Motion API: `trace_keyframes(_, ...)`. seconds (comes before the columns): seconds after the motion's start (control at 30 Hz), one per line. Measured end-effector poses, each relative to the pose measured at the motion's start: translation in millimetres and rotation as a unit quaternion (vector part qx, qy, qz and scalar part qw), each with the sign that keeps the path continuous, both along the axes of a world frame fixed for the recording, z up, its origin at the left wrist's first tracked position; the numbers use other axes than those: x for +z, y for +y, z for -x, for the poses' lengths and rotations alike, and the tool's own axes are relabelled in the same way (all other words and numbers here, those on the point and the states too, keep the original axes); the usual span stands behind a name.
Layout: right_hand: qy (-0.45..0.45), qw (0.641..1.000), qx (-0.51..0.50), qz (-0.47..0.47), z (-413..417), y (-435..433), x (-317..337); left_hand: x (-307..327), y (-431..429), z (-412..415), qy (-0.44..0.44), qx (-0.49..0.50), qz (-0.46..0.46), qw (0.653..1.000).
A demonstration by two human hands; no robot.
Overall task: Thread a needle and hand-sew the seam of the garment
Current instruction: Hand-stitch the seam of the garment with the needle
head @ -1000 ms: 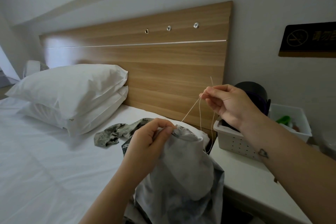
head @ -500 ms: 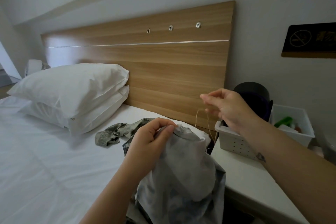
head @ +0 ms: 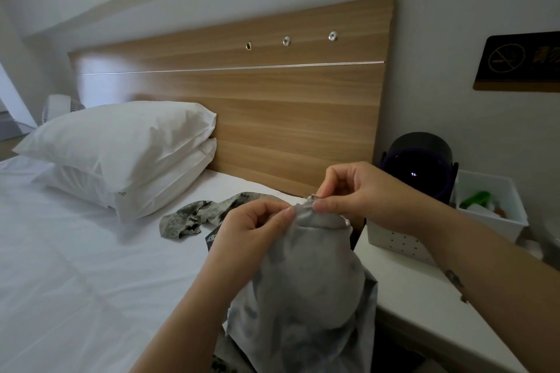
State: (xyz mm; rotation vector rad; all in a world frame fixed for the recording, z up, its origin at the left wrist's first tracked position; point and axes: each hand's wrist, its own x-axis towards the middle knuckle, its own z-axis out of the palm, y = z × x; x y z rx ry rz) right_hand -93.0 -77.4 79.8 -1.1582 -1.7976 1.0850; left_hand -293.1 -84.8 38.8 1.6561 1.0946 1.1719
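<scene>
A grey mottled garment (head: 306,288), turned inside out, hangs from both hands above the bed's right edge. My left hand (head: 251,230) pinches its top seam between thumb and forefinger. My right hand (head: 354,191) has come down to the same seam just to the right, its thumb and fingers pinched together at the fabric edge. A small metallic glint at the right fingertips may be the needle (head: 312,197). The thread is too fine to make out. The garment's other end (head: 194,215) trails onto the white sheet.
Two white pillows (head: 121,151) lean against the wooden headboard (head: 272,106). To the right stands a white bedside table (head: 418,297) with a perforated white basket (head: 491,215) and a dark round device (head: 421,166). The white bed sheet (head: 75,281) spreads out left.
My right hand, which held the thread raised high and taut, has dropped down and left to the seam beside my left hand. The left hand kept its hold.
</scene>
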Motion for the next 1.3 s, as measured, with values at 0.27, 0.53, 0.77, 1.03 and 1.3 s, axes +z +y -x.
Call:
trace_keyframes(0.27,-0.024,0.967,-0.095,-0.234,4,-12,4,12,-4,-10,0.081,0.1,-0.193,0.973)
trace_keyframes(0.53,0.003,0.971,-0.119,-0.206,12,-8,-21,-7,2,-7,0.121,0.108,-0.202,0.966)
trace_keyframes(0.77,0.081,0.974,-0.11,-0.18,19,-6,-28,-14,-3,-21,0.069,0.154,-0.168,0.971)
trace_keyframes(1.03,0.094,0.975,-0.11,-0.166,14,-10,-30,-13,3,-14,-0.023,0.05,-0.071,0.996)
trace_keyframes(1.3,0.102,0.976,-0.108,-0.161,9,-5,-29,-11,0,-5,-0.02,0.045,-0.101,0.994)
